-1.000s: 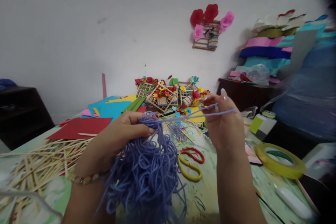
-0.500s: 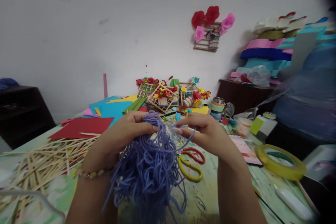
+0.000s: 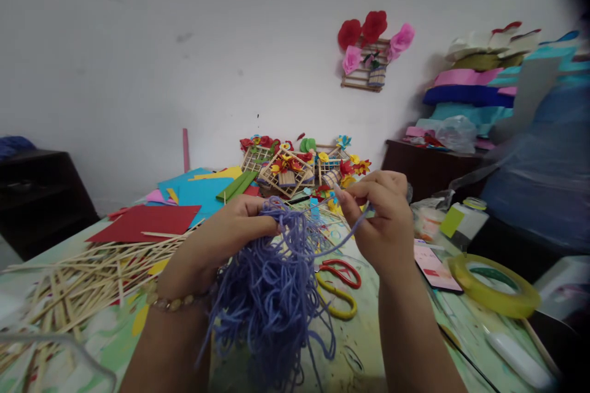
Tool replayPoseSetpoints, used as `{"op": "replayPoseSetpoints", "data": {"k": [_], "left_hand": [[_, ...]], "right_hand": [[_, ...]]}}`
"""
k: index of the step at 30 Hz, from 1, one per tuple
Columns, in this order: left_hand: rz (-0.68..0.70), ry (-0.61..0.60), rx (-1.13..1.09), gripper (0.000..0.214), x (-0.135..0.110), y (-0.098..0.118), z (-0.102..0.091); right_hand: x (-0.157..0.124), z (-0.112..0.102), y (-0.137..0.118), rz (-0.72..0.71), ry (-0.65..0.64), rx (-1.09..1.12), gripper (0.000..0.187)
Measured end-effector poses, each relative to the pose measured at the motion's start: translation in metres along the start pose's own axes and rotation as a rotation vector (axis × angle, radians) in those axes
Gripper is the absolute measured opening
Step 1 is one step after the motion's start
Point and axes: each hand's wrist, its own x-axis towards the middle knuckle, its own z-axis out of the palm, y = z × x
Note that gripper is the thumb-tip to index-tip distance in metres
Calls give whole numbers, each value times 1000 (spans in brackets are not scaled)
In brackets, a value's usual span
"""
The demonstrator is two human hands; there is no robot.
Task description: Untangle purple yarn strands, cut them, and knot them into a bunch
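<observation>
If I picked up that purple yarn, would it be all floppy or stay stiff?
The purple yarn would probably be floppy: its strands droop below the left hand. It may snag or tangle, since many loops cross one another. It's likely light for its size too, because it's a loose bunch of thin strands.

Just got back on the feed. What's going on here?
A person's left hand grips a tangled bundle of purple yarn near its top, the rest hanging below. The right hand pinches a strand that runs from the bundle, with slack in it. Scissors lie on the table just right of the yarn, with thin sticks to the left and a tape roll to the right.
</observation>
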Motion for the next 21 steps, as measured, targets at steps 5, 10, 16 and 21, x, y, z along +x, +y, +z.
{"op": "replayPoseSetpoints", "data": {"k": [5, 10, 16, 21], "left_hand": [[32, 45, -73, 6, -5, 1, 1], [75, -27, -67, 19, -9, 5, 5], [145, -127, 97, 32, 4, 0, 15], [113, 6, 276, 29, 5, -2, 16]], "right_hand": [[-1, 6, -3, 82, 10, 137, 17], [-4, 9, -15, 180, -83, 480, 16], [-10, 13, -26, 432, -218, 696, 21], [-1, 11, -18, 649, -115, 1082, 28]]}}
